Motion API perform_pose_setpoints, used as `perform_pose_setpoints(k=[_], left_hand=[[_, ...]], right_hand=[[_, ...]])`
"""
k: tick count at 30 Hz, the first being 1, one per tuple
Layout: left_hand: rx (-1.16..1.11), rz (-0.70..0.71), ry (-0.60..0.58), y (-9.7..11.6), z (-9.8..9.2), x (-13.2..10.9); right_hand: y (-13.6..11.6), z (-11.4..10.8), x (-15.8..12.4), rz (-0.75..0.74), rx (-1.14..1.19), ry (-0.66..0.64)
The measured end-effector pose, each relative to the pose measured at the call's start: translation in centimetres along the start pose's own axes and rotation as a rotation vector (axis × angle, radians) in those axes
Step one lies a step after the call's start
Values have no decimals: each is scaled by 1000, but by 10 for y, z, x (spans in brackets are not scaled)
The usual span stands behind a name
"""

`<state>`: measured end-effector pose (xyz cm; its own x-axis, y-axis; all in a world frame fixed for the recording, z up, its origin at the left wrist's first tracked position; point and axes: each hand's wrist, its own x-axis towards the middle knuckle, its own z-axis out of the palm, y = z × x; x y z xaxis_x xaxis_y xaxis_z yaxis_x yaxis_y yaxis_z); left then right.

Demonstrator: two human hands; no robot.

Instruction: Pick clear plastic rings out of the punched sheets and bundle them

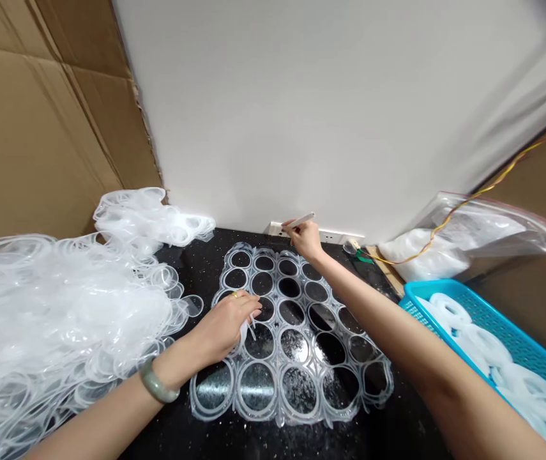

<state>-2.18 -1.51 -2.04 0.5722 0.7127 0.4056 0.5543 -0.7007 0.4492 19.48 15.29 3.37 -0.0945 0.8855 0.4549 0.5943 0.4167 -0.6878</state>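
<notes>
A clear plastic sheet (296,338) with several round cut-out holes lies flat on the black worktop (397,428). My left hand (227,326), with a ring and a green bangle on the wrist, rests on the sheet's left side, fingers curled around a bit of white plastic. My right hand (306,239) reaches to the sheet's far edge near the wall and pinches a thin white stick-like tool (301,221).
A large heap of clear plastic rings (57,313) fills the left side. A blue basket (507,332) with white ring bundles stands at the right. Behind it lies a zip bag (474,236) with a yellow cable across it. Cardboard (37,115) and a white wall close the back.
</notes>
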Motion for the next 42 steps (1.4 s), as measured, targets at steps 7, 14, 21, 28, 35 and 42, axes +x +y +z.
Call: perform_pose_setpoints(k=[7,14,21,28,35,42], left_hand=[[69,12,-34,-14,-9,29],[156,-1,-30,-37,10,41],[201,-2,-35,-35,14,38],[251,15,-28,-36,17,37],[247,15,-12,-36,16,38],[219,20,-9,-37,17,38]], right_hand=[[10,26,-45,188,387,-357],[19,33,-54,256,550,-410],[19,35,-55,228,563,-448],[20,37,-59,196,541,-437],[20,39,-61,167,506,-425],[19,39,-64,-9,265,-408]])
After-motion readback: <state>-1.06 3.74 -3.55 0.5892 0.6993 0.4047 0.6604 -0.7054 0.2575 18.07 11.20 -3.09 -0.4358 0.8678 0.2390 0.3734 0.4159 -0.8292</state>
